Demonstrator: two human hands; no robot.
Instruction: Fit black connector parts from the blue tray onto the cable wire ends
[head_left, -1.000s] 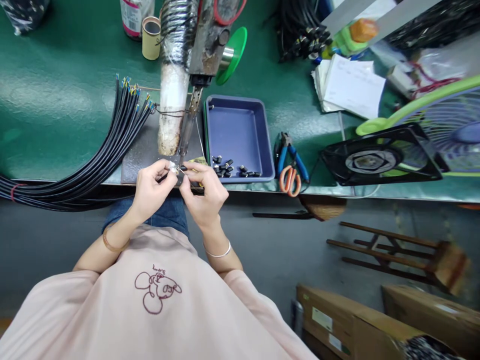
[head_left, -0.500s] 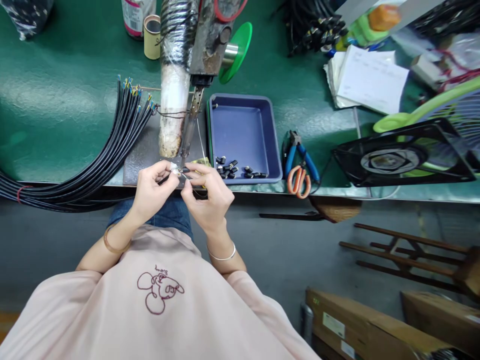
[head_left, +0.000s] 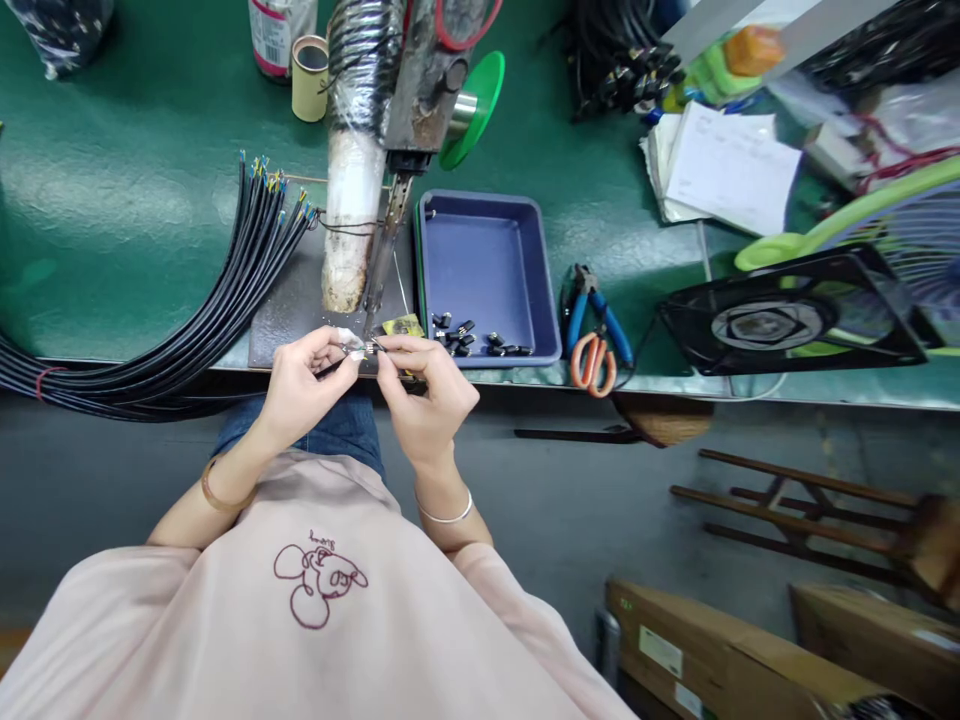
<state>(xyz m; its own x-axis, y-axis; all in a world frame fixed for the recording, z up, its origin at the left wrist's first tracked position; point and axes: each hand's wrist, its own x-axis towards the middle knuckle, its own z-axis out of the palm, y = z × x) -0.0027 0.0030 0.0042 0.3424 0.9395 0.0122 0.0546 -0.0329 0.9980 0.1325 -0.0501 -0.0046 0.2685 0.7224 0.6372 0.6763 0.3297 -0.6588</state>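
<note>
My left hand (head_left: 309, 380) is closed in a pinch, its fingertips wrapped in something white. A short length of black cable (head_left: 328, 369) shows between its fingers. Facing it, my right hand (head_left: 429, 395) pinches a small connector (head_left: 373, 346) with a metallic end; the fingers partly hide it. Both sets of fingertips nearly meet just below the tip of a soldering iron (head_left: 386, 245), which points down from its clamp. Whether cable and connector touch is too small to tell. A thin solder wire (head_left: 401, 283) hangs behind my right fingers, beside a yellow sponge (head_left: 403, 326).
A blue tray (head_left: 487, 270) holds several black connectors (head_left: 459, 338). Left lies a bundle of black cables (head_left: 217, 310) with stripped ends. Blue-handled cutters (head_left: 592, 310), orange-handled scissors (head_left: 592, 362), a fan (head_left: 772, 325) and papers (head_left: 731, 165) are on the right. A green solder spool (head_left: 480, 110) stands behind.
My right hand has shifted slightly right and turned, and my fingertips have dropped a little away from the iron tip. More of the yellow sponge shows. The view has moved slightly.
</note>
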